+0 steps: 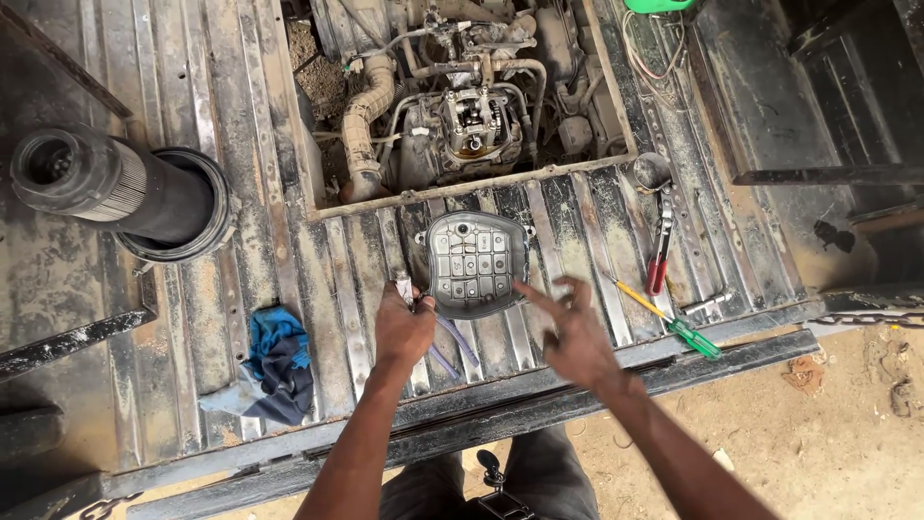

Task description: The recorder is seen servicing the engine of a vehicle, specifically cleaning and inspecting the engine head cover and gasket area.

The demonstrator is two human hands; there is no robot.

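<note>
Clutching what looks like pliers (423,308) in left hand (402,330), right hand (576,337) fingers spread beside metal cover (472,262)

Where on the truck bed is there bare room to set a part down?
Bare ribbed bed lies between the air filter and blue rag, and left of the engine opening. It is crowded around the valve cover, both hands, pliers and green screwdriver.

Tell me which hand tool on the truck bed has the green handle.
The screwdriver with the green handle and yellow shaft, lying nearest the bed's edge by the right hand. The pliers beside it have red handles.
</note>
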